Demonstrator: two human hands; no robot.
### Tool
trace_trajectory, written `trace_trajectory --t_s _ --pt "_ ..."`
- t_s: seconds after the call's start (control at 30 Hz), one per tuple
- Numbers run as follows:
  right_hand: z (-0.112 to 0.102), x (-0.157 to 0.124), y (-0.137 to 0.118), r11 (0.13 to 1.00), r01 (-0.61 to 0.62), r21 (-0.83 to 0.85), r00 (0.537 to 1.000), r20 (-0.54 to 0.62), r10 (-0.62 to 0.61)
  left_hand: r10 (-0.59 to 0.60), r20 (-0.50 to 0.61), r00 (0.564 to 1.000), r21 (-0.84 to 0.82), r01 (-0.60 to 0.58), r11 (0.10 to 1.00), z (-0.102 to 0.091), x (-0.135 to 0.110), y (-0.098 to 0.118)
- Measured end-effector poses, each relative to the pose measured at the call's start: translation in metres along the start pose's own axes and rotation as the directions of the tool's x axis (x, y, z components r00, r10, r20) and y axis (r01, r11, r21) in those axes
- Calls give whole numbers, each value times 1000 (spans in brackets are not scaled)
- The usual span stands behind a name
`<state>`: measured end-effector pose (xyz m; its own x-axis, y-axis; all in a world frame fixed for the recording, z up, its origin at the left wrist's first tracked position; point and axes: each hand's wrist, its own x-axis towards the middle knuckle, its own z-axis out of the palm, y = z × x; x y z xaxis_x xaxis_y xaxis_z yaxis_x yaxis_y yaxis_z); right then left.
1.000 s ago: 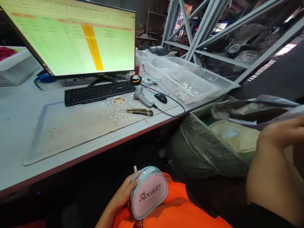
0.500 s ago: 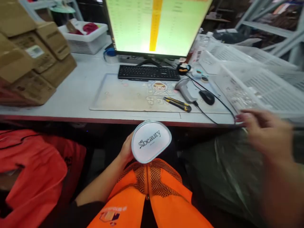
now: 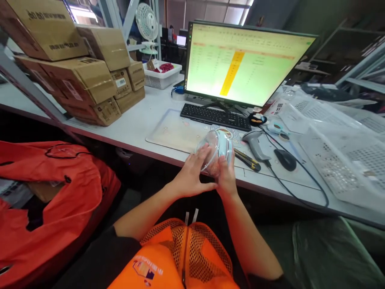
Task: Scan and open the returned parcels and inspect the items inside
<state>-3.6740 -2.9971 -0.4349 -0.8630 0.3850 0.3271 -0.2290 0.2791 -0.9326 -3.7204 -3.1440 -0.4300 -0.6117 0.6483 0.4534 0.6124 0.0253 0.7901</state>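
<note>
A rounded light-blue case (image 3: pixel 223 143) in clear plastic wrap is at the desk's front edge, over the desk mat (image 3: pixel 171 130). Its side faces me, with a seam running along it. My left hand (image 3: pixel 192 174) presses its fingers against the left side of the clear wrap. On the opposite side my right hand (image 3: pixel 227 178) grips the case, thumb toward me and the other fingers partly hidden behind it. A yellow-and-black utility knife (image 3: pixel 248 160) lies just right of the case, with a grey barcode scanner (image 3: pixel 255 145) beyond it.
Behind the mat stand a keyboard (image 3: pixel 215 116) and a lit monitor (image 3: pixel 240 64). A mouse (image 3: pixel 285 159) and white baskets (image 3: pixel 345 160) are on the right. Cardboard boxes (image 3: pixel 87 80) are stacked at left. A red bag (image 3: pixel 90 180) sits below the desk at left.
My right hand has come from the baskets at right to the case. My left hand has lifted the case forward to the desk edge and turned it, so its lettered face no longer shows. My view swung left.
</note>
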Motion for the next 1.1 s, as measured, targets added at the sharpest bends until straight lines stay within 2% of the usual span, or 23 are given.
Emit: trace_trajectory --t_s 0.13,0.2,0.3,0.43,0.63,0.73,0.8,0.9,0.93,1.0,1.1 --pt "-5 2 8 996 -32 -81 988 -156 19 -2 -83 997 233 22 972 12 2 -18" --pt "-13 4 10 987 -15 -161 988 -155 -10 9 -103 995 292 21 956 18 4 -22" --pt "-30 9 9 958 29 -284 999 -13 -34 19 -80 997 355 11 935 21 7 -25" --pt "-51 18 3 906 142 -399 982 171 -79 -5 -6 1000 398 7 917 15 10 -22" --pt "-66 27 0 726 290 -623 950 282 -137 -75 155 985 422 3 906 -2 18 -16" --pt "-76 40 -1 697 339 -631 932 326 -158 -57 213 975 404 -35 914 -10 19 -20" --pt "-88 56 -4 732 316 -604 940 307 -152 27 274 961 378 -133 916 -17 17 -25" --pt "-108 78 -12 852 222 -474 939 341 -55 248 349 904 304 -359 882 -29 7 -26" --pt "-113 82 -15 900 172 -400 921 390 -3 312 353 882 275 -416 867 -34 2 -23" --pt "-117 84 -19 974 33 -223 857 508 88 390 348 852 207 -476 855 -42 -10 -15" --pt "-107 77 -25 982 -188 -22 779 606 163 425 340 839 100 -482 870 -50 -24 3"
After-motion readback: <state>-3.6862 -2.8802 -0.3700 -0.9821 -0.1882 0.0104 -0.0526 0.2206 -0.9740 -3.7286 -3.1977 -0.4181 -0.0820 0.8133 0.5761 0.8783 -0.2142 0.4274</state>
